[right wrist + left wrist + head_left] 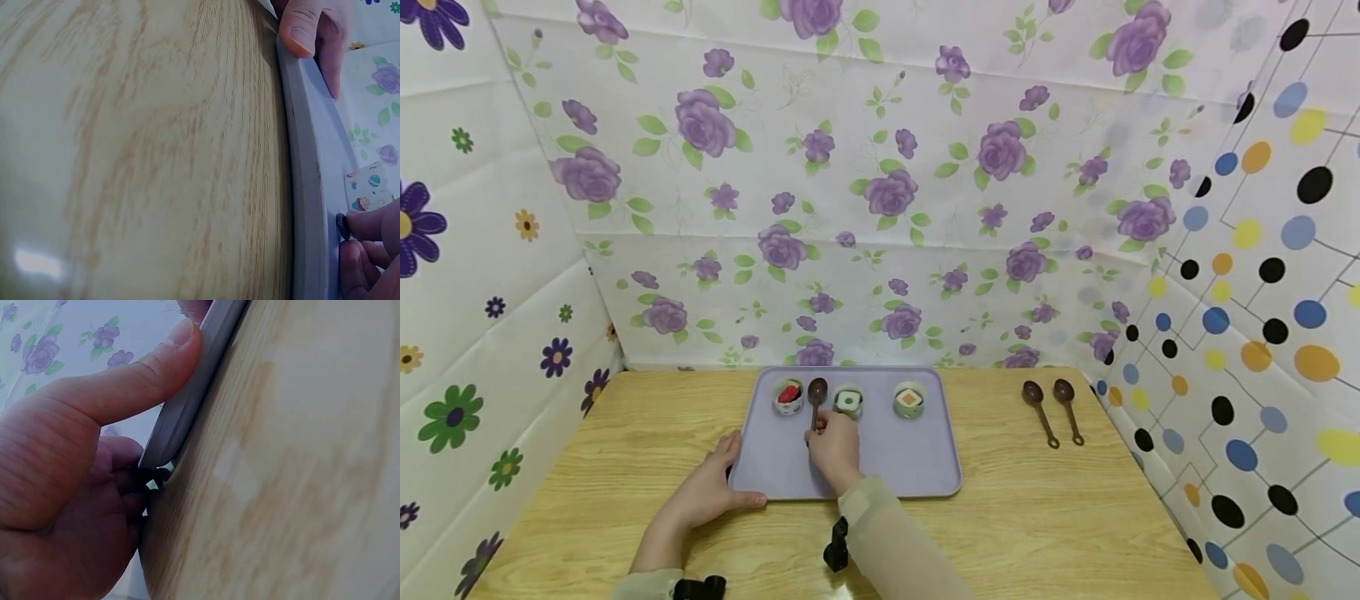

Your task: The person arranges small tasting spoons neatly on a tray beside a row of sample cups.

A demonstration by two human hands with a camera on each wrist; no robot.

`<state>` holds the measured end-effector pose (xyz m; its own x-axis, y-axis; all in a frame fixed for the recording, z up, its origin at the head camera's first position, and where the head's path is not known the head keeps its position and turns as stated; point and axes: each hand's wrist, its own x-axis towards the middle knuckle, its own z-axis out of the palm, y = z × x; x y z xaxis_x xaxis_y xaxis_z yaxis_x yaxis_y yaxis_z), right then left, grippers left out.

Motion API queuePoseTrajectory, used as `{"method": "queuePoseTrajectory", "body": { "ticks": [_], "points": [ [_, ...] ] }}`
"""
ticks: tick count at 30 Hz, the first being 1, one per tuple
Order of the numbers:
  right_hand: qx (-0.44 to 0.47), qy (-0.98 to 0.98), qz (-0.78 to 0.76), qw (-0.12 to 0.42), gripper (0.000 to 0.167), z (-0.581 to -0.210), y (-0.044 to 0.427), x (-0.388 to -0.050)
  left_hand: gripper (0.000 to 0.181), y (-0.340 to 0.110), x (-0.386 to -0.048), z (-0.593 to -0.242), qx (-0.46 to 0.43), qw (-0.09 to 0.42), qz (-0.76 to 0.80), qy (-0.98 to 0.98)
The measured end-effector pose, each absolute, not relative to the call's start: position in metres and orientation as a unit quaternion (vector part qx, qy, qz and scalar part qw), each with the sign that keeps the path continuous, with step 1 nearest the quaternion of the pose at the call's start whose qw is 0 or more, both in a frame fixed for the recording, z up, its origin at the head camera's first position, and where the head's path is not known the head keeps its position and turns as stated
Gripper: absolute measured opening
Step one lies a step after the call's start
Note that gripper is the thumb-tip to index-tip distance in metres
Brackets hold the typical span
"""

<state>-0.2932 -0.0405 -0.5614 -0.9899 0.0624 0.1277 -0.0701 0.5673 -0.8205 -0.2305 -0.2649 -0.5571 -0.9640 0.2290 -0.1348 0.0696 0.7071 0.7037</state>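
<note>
Tray [910,467], lavender and round-cornered, lies flat on the wood-grain table [1015,517] against the floral cloth [891,275]. We find the person's left hand [703,487] gripping the tray's near left corner, thumb along the front edge and fingers at the left side. We observe the right hand [837,450] pinching the handle of a dark brown spoon [817,398] above the tray, bowl pointing to the back; we cannot tell whether the spoon touches the tray surface. Its bowl stands between a cup with red contents [789,400] on the left and a cup with a white square [848,402] just beside it on the right. We note a cup with an orange-centred square [908,402] farther right on the tray. Two more brown spoons [1042,417] lie on the table, well apart from the tray, bowls toward the back.
</note>
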Motion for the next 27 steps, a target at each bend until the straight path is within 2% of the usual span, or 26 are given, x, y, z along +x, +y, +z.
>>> {"method": "queuePoseTrajectory", "body": {
  "ticks": [10,16,23,27],
  "points": [
    [0.004,-0.884,0.463,0.064,0.011,-0.5594,-0.0396,-0.2934,0.139,-0.2641,-0.2314,-0.5576,0.086,0.104,0.374,0.918],
    [0.002,-0.884,0.466,0.047,0.019,-0.5551,-0.0387,-0.2924,0.138,-0.2644,-0.2308,-0.5561,0.084,0.106,0.371,0.918],
    [0.009,-0.883,0.466,0.048,0.014,-0.5551,-0.0364,-0.2923,0.139,-0.2647,-0.2309,-0.5564,0.085,0.106,0.368,0.92],
    [0.015,-0.877,0.479,0.046,0.02,-0.5566,-0.0332,-0.2917,0.14,-0.2649,-0.2303,-0.5575,0.082,0.107,0.371,0.919]
  ]
}}
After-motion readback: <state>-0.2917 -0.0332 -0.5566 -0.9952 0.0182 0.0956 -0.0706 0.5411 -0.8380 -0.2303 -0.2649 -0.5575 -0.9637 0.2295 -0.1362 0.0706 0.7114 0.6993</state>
